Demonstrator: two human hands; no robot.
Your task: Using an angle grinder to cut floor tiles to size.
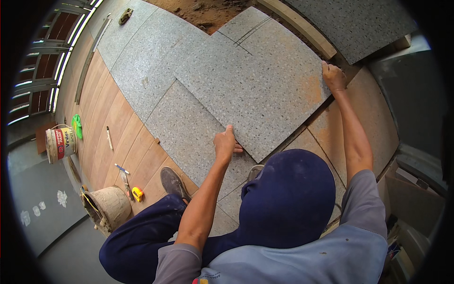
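Observation:
A large grey speckled floor tile (255, 90) lies skewed across other tiles, its near left edge overlapping a neighbouring grey tile (182, 111). My left hand (225, 144) grips that edge close to the near corner, thumb on top and fingers curled beneath. At the far right corner my right hand (334, 76) is closed around the edge. A dark gap shows under the near right edge, so this side sits raised. An orange-brown dusty stain marks the surface by my right hand. Dark lines are drawn across the far part.
Bare soil (201, 14) lies beyond the tiles. Wood-look planks (120, 128) run along the left, with a tape measure (137, 194), a trowel (126, 183), a pen-like stick (109, 137), a mortar-crusted bucket (111, 203) and a paint pail (68, 142). Another grey slab (354, 23) stands far right.

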